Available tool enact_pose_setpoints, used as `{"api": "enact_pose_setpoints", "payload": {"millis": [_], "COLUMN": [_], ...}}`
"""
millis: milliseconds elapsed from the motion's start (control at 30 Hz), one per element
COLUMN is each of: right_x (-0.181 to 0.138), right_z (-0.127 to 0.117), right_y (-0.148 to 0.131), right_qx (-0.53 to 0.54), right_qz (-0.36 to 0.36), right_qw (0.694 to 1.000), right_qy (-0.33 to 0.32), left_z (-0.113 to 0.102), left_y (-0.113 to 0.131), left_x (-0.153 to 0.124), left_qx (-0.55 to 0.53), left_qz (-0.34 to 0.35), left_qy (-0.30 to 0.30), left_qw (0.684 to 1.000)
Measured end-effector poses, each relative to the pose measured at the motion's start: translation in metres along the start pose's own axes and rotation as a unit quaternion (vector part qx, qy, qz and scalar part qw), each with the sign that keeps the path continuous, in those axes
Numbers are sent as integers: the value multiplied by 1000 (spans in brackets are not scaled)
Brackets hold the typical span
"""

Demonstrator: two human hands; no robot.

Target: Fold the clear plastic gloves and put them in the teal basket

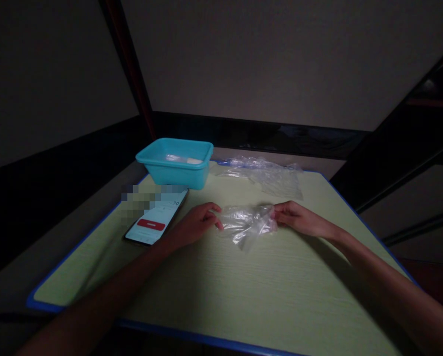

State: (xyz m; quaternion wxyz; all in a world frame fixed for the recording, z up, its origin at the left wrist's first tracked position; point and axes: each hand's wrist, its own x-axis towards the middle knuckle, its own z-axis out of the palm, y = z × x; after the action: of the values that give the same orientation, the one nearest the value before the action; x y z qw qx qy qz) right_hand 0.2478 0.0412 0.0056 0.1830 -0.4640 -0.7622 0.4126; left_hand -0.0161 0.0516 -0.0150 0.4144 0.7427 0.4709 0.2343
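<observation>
A crumpled clear plastic bag (245,223) lies in the middle of the pale green table (243,291), stretched between my two hands. My left hand (195,225) pinches its left end with fingers curled. My right hand (293,216) grips its right end, fingers closed on the plastic. Both forearms reach in from the near edge.
A teal plastic tub (176,162) with something pale inside stands at the back left. A phone (155,217) with a lit screen lies beside my left hand. A pile of more clear plastic bags (266,174) lies at the back. The table has a blue rim.
</observation>
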Motion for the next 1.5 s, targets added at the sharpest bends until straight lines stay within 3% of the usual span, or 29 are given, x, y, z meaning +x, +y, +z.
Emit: {"api": "enact_pose_setpoints", "payload": {"millis": [233, 700, 1133, 1367, 1500], "right_x": [17, 11, 9, 9, 8], "right_z": [7, 13, 16, 16, 16], "right_y": [10, 13, 13, 15, 16], "right_qx": [67, 68, 68, 63, 55], "right_qz": [90, 95, 88, 82, 85], "right_qw": [992, 985, 984, 987, 988], "right_qy": [52, 124, 136, 125, 120], "left_z": [1, 7, 13, 8, 2], "left_y": [3, -4, -9, -4, 1], "left_x": [-1, 0, 1, -1, 0], "left_qx": [-14, -49, 3, -26, -8], "left_qz": [-24, -2, 14, -19, -10], "left_qy": [5, 29, 63, 3, 46], "left_qw": [1000, 998, 998, 999, 999]}}
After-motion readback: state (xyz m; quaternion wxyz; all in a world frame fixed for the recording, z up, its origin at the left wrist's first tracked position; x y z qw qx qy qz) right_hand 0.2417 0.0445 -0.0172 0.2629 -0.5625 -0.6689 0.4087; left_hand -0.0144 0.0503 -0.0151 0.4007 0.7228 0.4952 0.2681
